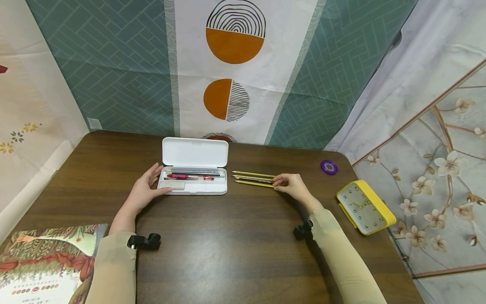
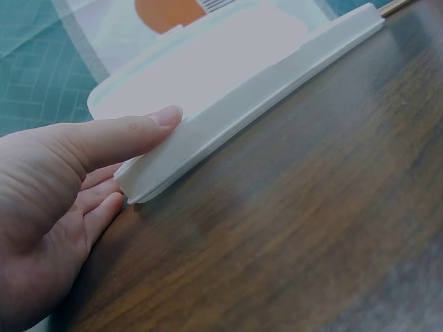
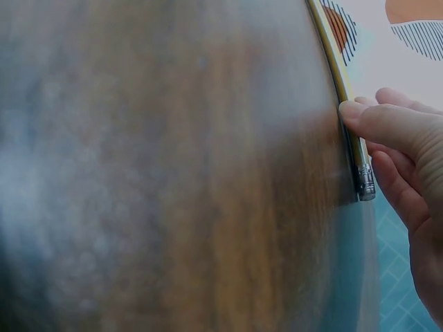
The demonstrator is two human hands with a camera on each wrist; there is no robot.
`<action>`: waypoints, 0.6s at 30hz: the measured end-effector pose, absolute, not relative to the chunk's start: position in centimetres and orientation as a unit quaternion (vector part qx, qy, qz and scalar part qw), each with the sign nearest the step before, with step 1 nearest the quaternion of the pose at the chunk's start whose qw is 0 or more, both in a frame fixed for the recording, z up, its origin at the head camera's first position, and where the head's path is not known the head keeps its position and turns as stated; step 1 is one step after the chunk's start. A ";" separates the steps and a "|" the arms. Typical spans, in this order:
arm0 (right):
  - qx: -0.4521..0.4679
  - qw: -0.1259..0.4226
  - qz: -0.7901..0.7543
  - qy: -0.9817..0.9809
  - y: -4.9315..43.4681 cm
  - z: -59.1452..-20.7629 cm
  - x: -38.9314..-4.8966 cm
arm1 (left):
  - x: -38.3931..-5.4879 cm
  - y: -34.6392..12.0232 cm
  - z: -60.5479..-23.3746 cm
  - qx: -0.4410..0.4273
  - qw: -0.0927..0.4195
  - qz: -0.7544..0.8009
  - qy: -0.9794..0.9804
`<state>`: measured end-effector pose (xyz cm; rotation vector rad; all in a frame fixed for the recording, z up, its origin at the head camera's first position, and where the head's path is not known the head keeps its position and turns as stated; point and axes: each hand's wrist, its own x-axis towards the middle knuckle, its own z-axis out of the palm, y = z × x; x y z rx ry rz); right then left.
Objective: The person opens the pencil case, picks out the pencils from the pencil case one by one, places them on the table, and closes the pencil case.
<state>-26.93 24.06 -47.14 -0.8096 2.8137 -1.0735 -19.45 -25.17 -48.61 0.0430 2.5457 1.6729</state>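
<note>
A white pencil case (image 1: 205, 188) lies open on the table, its lid (image 1: 195, 153) raised at the back. Inside are pencils, a red pen (image 1: 190, 177) and a whitish block (image 1: 172, 185). My left hand (image 1: 145, 185) holds the case by its left end; in the left wrist view the thumb (image 2: 149, 131) presses the front wall and the fingers lie round the end. Right of the case, several striped pencils (image 1: 252, 177) lie side by side, tips pointing left. My right hand (image 1: 291, 185) pinches their right ends, the thumb against a yellow-and-black pencil (image 3: 358, 153) with a metal-capped end.
On the right stand a yellow alarm clock (image 1: 362, 207) and, farther back, a purple ring-shaped object (image 1: 329, 167). An illustrated book or sheet (image 1: 45, 261) lies at the front left. A patterned cloth (image 1: 129, 71) hangs behind the wooden table (image 1: 228, 245).
</note>
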 end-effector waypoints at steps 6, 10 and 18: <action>-0.262 0.009 -0.338 0.904 24.2 -47.2 -27.0 | -19.4 -25.2 -48.6 0.015 0.047 0.549 0.834; -0.260 0.009 -0.332 0.906 24.2 -47.2 -26.9 | -19.5 -25.2 -48.6 0.014 0.049 0.548 0.835; -0.258 0.001 -0.332 0.907 24.2 -47.2 -26.9 | -19.4 -25.2 -48.6 0.017 0.046 0.548 0.835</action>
